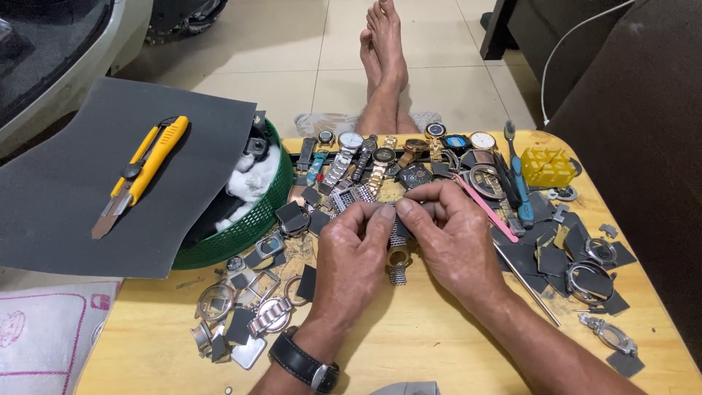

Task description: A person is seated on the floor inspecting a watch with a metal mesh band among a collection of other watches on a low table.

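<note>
Both my hands, left (356, 252) and right (447, 235), pinched one watch (398, 257) mid-table; by my judgement that work was unfinished, with many cases (216, 301) waiting near the left edge.

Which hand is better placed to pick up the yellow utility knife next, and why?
The left hand, probably. The yellow utility knife lies on the dark sheet far to the left. The right hand would have to cross over. Both hands now pinch a watch.

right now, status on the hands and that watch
Left hand and right hand both pinching the watch above the table. Loose watch parts all around.
</note>
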